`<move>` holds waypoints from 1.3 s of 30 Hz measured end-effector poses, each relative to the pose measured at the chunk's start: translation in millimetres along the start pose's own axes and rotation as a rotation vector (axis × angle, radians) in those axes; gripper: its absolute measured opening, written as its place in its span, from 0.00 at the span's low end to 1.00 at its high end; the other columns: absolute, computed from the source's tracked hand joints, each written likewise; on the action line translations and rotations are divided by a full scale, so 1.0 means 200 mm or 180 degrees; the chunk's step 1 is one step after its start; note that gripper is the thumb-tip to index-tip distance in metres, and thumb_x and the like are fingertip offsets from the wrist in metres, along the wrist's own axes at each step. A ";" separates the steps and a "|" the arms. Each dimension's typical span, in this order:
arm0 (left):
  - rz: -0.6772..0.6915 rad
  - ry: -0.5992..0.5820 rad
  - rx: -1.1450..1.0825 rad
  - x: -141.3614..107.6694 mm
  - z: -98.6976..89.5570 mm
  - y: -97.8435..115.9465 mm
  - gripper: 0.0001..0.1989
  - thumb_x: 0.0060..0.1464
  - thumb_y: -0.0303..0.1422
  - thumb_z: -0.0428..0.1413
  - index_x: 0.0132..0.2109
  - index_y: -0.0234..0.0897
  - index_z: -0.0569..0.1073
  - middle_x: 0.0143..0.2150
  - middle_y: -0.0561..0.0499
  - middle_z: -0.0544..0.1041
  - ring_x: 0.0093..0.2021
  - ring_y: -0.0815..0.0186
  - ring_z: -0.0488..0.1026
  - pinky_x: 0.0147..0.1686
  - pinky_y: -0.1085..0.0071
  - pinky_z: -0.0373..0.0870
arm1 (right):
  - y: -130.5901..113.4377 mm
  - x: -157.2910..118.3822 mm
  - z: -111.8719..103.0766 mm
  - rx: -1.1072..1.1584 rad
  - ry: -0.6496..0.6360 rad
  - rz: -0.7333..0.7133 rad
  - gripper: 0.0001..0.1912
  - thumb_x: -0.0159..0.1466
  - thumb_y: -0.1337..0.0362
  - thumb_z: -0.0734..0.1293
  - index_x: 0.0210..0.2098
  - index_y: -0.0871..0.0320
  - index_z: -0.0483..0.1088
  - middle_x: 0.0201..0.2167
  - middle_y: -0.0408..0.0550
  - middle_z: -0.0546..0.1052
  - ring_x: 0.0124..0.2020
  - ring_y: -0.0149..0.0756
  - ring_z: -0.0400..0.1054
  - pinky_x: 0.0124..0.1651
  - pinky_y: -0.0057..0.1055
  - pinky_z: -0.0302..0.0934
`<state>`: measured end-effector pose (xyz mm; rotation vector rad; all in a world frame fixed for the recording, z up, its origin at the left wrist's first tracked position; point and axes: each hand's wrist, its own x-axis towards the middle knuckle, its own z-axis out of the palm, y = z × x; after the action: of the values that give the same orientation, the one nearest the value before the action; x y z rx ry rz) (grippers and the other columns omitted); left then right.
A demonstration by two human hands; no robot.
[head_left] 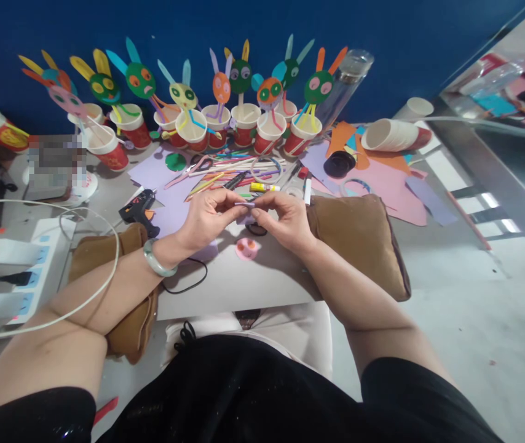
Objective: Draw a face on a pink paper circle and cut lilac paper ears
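Between the fingertips of my left hand (209, 214) and my right hand (283, 220) is a small piece of purple paper (245, 216). Both hands pinch it, the left at its left end and the right at its right end, above the table. Just below them on the table lies a pink paper face (246, 248) with orange eyes. Black-handled scissors (256, 230) lie partly hidden behind my right fingers. A yellow glue stick (264, 187) rests beyond my hands.
Red and white paper cups (191, 130) with paper bunny faces line the blue wall. A black glue gun (139, 212) and a white power strip (39, 264) are at left. A brown cushion (355, 243) lies under my right forearm. Coloured paper (396, 191) covers the right back.
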<state>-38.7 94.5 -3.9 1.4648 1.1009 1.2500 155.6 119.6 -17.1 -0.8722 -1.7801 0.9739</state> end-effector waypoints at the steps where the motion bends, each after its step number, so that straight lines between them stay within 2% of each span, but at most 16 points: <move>1: -0.0010 0.0013 -0.0019 0.00 0.00 0.00 0.14 0.48 0.42 0.71 0.35 0.35 0.82 0.29 0.49 0.82 0.28 0.68 0.76 0.29 0.72 0.73 | 0.00 0.00 0.00 0.0007 0.0012 0.0032 0.16 0.63 0.49 0.74 0.32 0.57 0.77 0.29 0.46 0.80 0.29 0.34 0.71 0.36 0.34 0.68; 10: -0.0534 -0.0244 -0.0284 0.02 -0.01 0.03 0.19 0.42 0.45 0.74 0.31 0.35 0.78 0.24 0.52 0.77 0.24 0.70 0.73 0.27 0.73 0.73 | 0.01 0.01 0.01 0.0578 -0.0173 0.0578 0.22 0.61 0.44 0.75 0.29 0.58 0.73 0.21 0.40 0.73 0.19 0.27 0.64 0.23 0.28 0.61; 15: -0.0818 -0.0271 -0.0496 0.03 -0.01 0.01 0.22 0.41 0.50 0.73 0.30 0.35 0.78 0.23 0.54 0.75 0.22 0.72 0.70 0.24 0.73 0.72 | 0.01 0.01 0.02 0.0871 -0.0265 0.0921 0.26 0.57 0.41 0.77 0.28 0.57 0.71 0.15 0.37 0.70 0.17 0.26 0.62 0.21 0.26 0.56; 20: -0.1111 -0.0250 -0.0674 0.03 0.00 -0.02 0.21 0.42 0.48 0.73 0.29 0.36 0.77 0.23 0.55 0.72 0.21 0.73 0.69 0.22 0.73 0.70 | -0.01 0.02 0.02 0.1002 -0.0438 0.1064 0.26 0.57 0.42 0.78 0.26 0.58 0.70 0.15 0.38 0.71 0.16 0.25 0.61 0.20 0.24 0.54; 27: -0.0968 -0.0090 -0.0627 0.03 0.00 -0.03 0.18 0.46 0.45 0.71 0.28 0.36 0.76 0.23 0.54 0.73 0.23 0.71 0.71 0.24 0.71 0.70 | -0.01 0.02 0.01 0.0983 -0.0610 0.1126 0.24 0.58 0.45 0.78 0.25 0.58 0.69 0.17 0.40 0.74 0.17 0.25 0.63 0.21 0.24 0.58; 31: -0.0932 -0.0048 -0.0619 0.03 0.00 -0.01 0.21 0.43 0.47 0.73 0.27 0.36 0.76 0.22 0.55 0.73 0.22 0.72 0.69 0.24 0.72 0.69 | -0.01 0.03 0.01 0.1001 -0.0798 0.1246 0.23 0.57 0.47 0.78 0.25 0.59 0.70 0.19 0.42 0.77 0.17 0.26 0.66 0.22 0.24 0.60; 35: -0.1074 -0.0088 -0.0696 0.04 0.00 -0.02 0.23 0.38 0.48 0.75 0.28 0.36 0.76 0.23 0.55 0.74 0.22 0.72 0.68 0.24 0.72 0.69 | -0.02 0.03 0.00 0.1178 -0.0968 0.1405 0.22 0.56 0.49 0.79 0.24 0.59 0.70 0.19 0.42 0.78 0.16 0.25 0.64 0.20 0.24 0.60; 39: -0.1182 -0.0157 -0.0712 0.04 -0.01 -0.04 0.23 0.38 0.47 0.75 0.29 0.35 0.76 0.24 0.54 0.75 0.23 0.71 0.70 0.24 0.71 0.71 | -0.01 0.03 0.00 0.1363 -0.1068 0.1543 0.21 0.55 0.51 0.79 0.25 0.59 0.70 0.20 0.43 0.78 0.15 0.23 0.62 0.19 0.24 0.59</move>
<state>-40.2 104.2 -9.7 1.0604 1.1010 1.0305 152.8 124.4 -13.7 -0.9142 -1.5540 1.8296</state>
